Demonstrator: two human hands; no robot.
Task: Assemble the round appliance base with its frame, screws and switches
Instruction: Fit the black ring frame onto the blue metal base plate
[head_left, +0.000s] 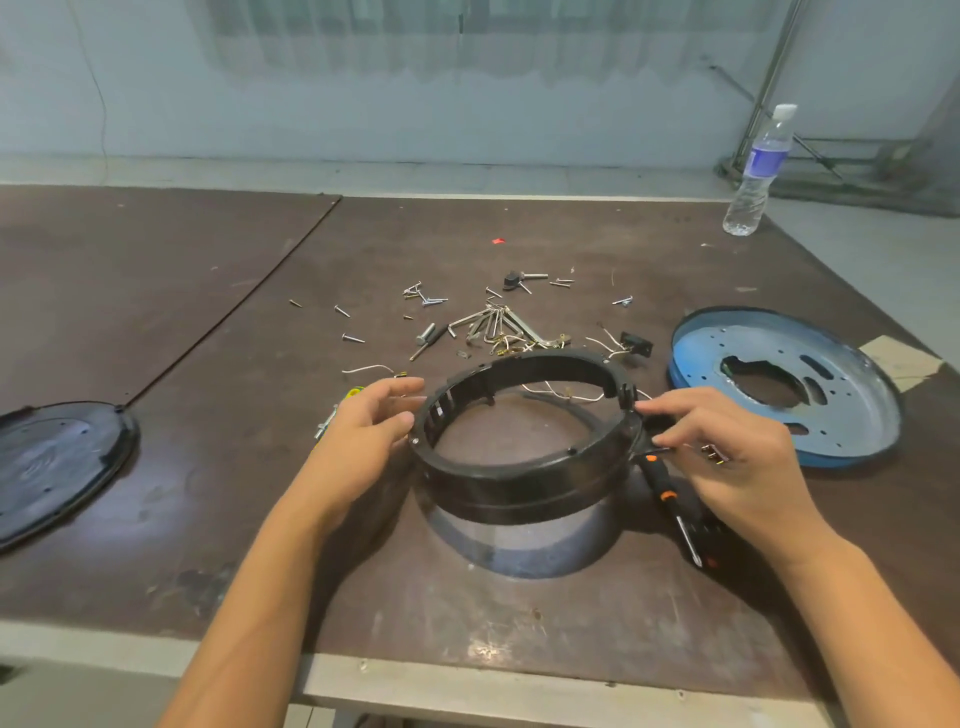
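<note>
Two grips: left grip (363, 421) and right grip (727, 457) both sat at the black ring frame (519, 467), one on each side of it
Left: the left grip was loose and uncurled, fingertips resting against the frame's left outer wall, clasping nothing
Right: the right grip was pinched, thumb and forefinger closed on the frame's right rim, just beside a small black piece (627, 397) that stood up on that rim
Frame place: the black ring frame lay in the near middle of the counter (208, 322), seated on top of a shiny metal band (519, 545); thin white wires (587, 400) showed inside its far side
Screwdriver: a black-and-orange screwdriver (662, 486) lay flat on the counter just right of the frame, under the right grip, tip toward the near edge
Loose parts: screws (353, 339) lay scattered beyond the frame, with a heap of bent metal pieces (493, 325) and a black switch (636, 343) with white leads nearby
Blue plate: a round blue plate (852, 400) with cut-outs lay to the right, apart from the frame
Black cover: a round black cover (57, 462) lay at the left edge of view, well apart
Bottle: a clear water bottle (758, 171) stood upright at the counter's far right corner
</note>
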